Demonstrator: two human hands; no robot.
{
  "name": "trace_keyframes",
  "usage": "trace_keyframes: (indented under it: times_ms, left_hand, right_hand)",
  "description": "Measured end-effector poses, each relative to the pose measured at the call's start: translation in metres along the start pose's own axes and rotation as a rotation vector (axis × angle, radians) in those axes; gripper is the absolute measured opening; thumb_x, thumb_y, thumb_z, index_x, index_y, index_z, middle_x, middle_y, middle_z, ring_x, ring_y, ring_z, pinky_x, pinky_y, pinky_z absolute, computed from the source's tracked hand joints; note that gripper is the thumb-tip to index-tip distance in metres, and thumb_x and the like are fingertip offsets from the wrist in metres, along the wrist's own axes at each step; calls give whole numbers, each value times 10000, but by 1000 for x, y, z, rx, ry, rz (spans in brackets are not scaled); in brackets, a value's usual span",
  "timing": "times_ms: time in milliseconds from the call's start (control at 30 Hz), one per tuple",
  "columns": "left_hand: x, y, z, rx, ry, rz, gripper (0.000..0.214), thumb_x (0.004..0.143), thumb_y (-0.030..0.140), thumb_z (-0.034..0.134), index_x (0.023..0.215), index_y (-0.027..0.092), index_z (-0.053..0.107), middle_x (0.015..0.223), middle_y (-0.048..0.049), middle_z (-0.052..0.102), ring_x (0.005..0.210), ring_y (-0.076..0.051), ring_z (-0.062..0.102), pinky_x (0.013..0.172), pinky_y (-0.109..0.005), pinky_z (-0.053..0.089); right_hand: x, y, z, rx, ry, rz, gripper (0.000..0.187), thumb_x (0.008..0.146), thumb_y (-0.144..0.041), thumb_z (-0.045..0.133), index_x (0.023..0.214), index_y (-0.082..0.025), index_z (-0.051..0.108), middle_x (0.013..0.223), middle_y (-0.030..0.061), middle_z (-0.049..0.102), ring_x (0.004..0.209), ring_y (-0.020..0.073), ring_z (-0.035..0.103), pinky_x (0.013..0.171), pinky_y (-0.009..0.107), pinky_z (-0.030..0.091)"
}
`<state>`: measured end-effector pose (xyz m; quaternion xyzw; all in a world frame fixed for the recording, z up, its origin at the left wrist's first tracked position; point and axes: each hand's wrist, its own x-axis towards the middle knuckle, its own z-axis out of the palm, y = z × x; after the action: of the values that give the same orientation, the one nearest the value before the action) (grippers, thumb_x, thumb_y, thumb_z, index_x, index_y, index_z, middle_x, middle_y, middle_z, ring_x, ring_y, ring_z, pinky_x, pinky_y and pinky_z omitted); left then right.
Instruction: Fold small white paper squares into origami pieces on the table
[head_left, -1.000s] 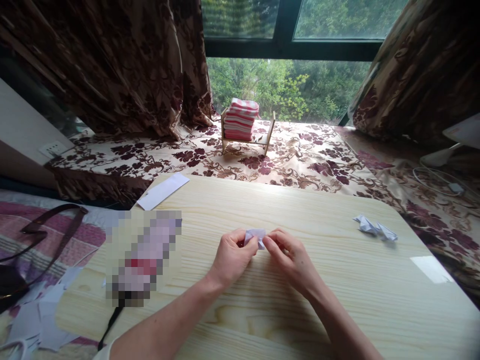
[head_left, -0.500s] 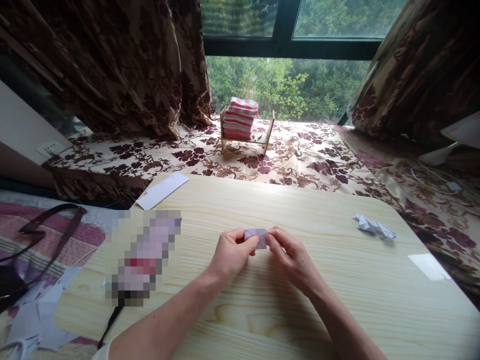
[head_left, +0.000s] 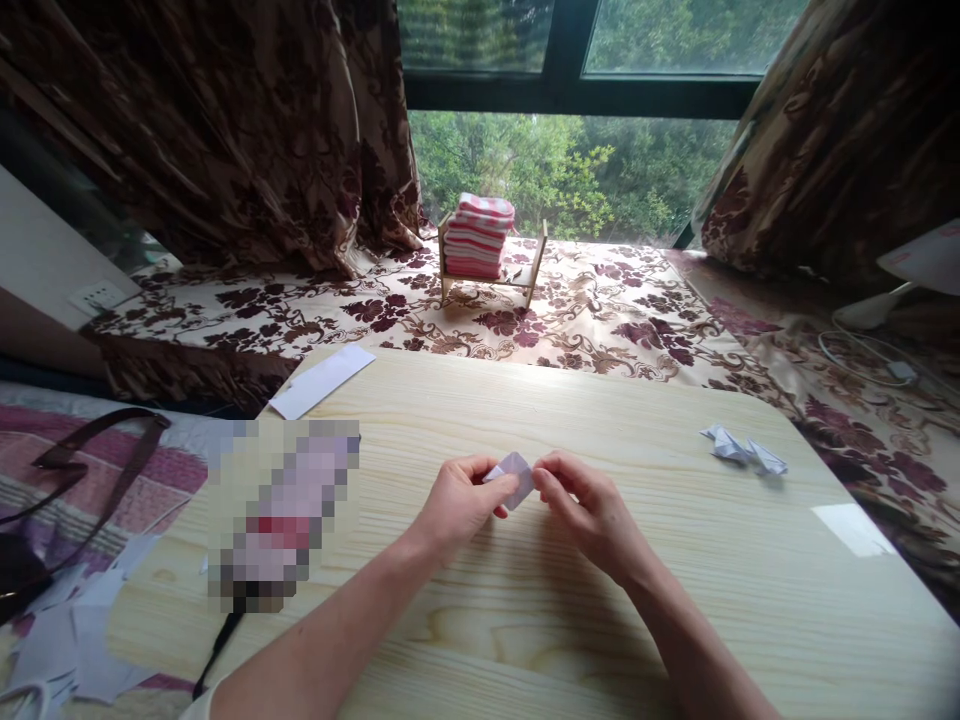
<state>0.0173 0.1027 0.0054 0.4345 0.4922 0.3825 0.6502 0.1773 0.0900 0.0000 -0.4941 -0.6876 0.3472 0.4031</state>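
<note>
A small folded piece of white paper [head_left: 516, 468] is held above the wooden table [head_left: 420, 620], tilted so that a corner points up. My left hand [head_left: 466, 500] pinches it from the left, thumb on top and fingers beneath. From the other side, my right hand [head_left: 581, 505] has thumb and forefinger closed at the paper's right corner. The fingertips hide how much of that corner is gripped. To the right lie several folded white paper shapes [head_left: 742, 452], apart from both hands.
White paper strips [head_left: 322, 382] lie at the table's back left, with a blurred-out object [head_left: 289, 515] nearer. A white sheet [head_left: 853, 530] is at the right edge. Loose papers [head_left: 75, 640] lie left of the table. Beyond it stands a small wooden rack with folded striped cloths [head_left: 476, 240].
The folded paper has turned between my fingers, from lying roughly level to standing on a slant with a corner upward. My hands have stayed almost in place.
</note>
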Motion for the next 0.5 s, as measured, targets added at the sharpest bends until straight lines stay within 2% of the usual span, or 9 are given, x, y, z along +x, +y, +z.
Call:
trace_keyframes:
  times_ms: [133, 300, 500]
  left_hand:
    - [-1, 2, -1, -3, -34, -33, 136, 651, 244, 668, 658, 117, 718, 602, -17, 617, 571, -123, 509, 487, -215, 413]
    - [0, 4, -3, -120, 37, -49, 201, 649, 313, 695, 695, 122, 736, 636, -34, 642, 572, -109, 496, 507, -211, 399]
    - [1, 3, -3, -254, 49, -77, 216, 605, 326, 747, 671, 122, 730, 671, -49, 660, 623, -114, 531, 562, -212, 425]
  right_hand:
    - [0, 3, 1, -4, 15, -51, 228, 894, -306, 485, 721, -185, 570, 667, 14, 558, 604, 126, 506, 563, 241, 436]
    - [-2, 5, 3, 47, 83, 6, 221, 921, -311, 435, 897, -182, 612, 696, 19, 598, 591, 124, 537, 542, 233, 464]
    - [-4, -2, 8, 103, -89, 69, 181, 873, -302, 508, 779, -171, 591, 713, 29, 623, 664, 149, 579, 600, 255, 481]
